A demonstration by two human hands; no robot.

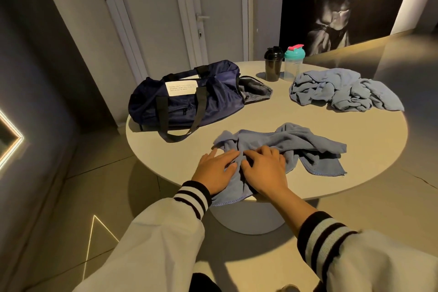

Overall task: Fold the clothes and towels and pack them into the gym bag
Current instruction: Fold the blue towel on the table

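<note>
The left hand (215, 170) and right hand (263, 169), both spread, are pressing down on the crumpled blue towel (291, 143), likely flattening it for folding beside the open navy gym bag (187, 99).

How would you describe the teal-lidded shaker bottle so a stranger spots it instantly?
On the round table, right of the navy gym bag, stand two shakers. The clear shaker has a teal lid and pink cap; the black shaker doesn't.

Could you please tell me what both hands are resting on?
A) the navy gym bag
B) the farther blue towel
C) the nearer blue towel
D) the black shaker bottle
C: the left hand and right hand both lie on the nearer blue towel.
</note>
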